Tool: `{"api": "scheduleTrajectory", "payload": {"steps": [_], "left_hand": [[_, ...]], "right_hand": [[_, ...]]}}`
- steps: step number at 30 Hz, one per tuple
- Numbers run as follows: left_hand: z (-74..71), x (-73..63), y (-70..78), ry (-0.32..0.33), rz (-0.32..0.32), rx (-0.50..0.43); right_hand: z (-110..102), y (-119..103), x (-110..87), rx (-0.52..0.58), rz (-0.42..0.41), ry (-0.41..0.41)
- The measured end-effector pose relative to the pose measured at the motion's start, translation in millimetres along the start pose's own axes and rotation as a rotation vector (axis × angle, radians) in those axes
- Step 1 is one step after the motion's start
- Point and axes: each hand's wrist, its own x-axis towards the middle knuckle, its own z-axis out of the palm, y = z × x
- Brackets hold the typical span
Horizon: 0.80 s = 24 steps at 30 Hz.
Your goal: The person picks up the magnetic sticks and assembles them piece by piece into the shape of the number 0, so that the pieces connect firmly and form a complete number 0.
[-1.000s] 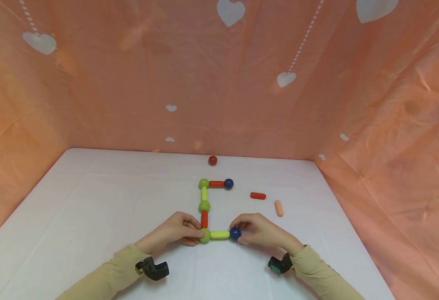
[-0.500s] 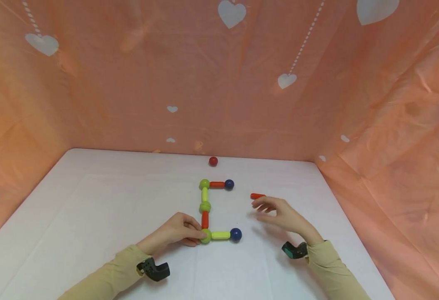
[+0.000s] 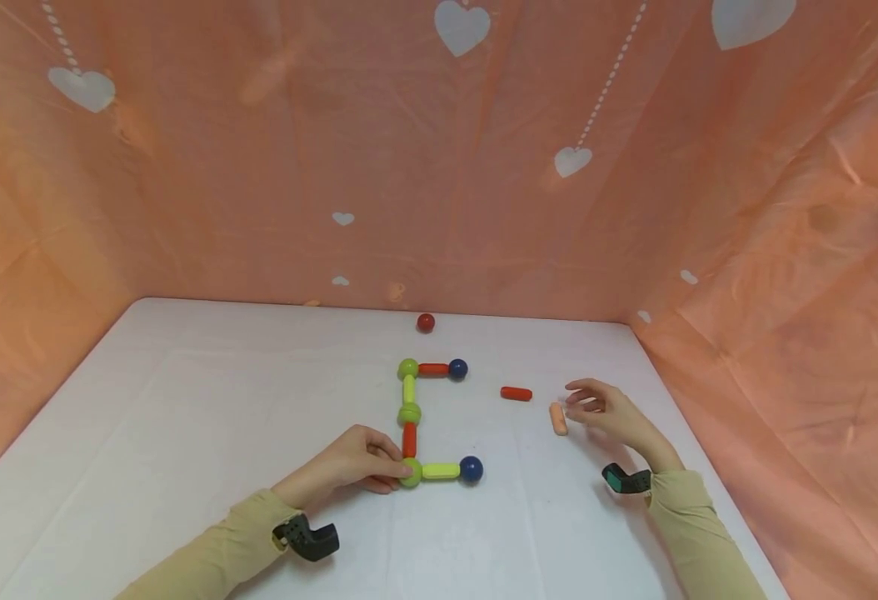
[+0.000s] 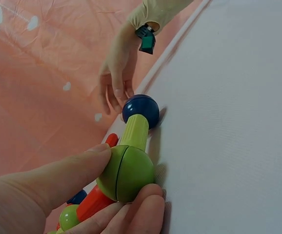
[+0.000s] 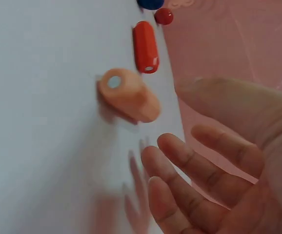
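On the white table a magnetic stick-and-ball shape is laid out. My left hand (image 3: pixel 364 460) pinches its near-left green ball (image 4: pixel 126 173) between thumb and fingers. From that ball a yellow-green stick (image 3: pixel 441 472) runs right to a blue ball (image 3: pixel 471 469). A red stick (image 3: pixel 410 440) leads away to the middle green ball (image 3: pixel 409 413), then a yellow stick (image 3: pixel 409 388), the far green ball (image 3: pixel 408 368), another red stick and a second blue ball (image 3: pixel 457 369). Just right of a loose peach stick (image 5: pixel 131 95), my right hand (image 3: pixel 615 412) hovers with fingers loosely spread, holding nothing.
A loose red stick (image 3: pixel 516 393) lies left of the peach one. Near the table's back edge sits a red ball (image 3: pixel 426 322). Behind and to the sides hangs an orange cloth (image 3: pixel 259 167) with pale hearts.
My right hand has let go of the near blue ball and moved right and away from me, over to the peach stick. The left hand keeps its grip on the green ball.
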Motion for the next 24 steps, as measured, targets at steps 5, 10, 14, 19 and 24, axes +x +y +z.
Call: {"api": "scheduleTrajectory", "payload": {"steps": [5,10,14,19,24], "left_hand": [[0.1,0.7,0.8,0.003,-0.003,0.001],[0.4,0.0,1.2,0.009,-0.008,0.006],[0.8,-0.7,1.8,0.014,-0.01,0.009],[1.3,-0.3,1.2,0.023,-0.009,0.015],[1.6,0.0,0.5,0.03,-0.011,0.026]], "right_hand": [[5.0,7.7,1.1,-0.005,0.021,-0.007],[11.9,5.1,2.6,-0.034,0.027,-0.001],[15.8,-1.4,3.5,-0.078,0.02,0.007],[19.4,-6.1,3.5,-0.117,0.022,0.008],[20.7,-8.5,4.6,-0.19,0.009,-0.014]]}}
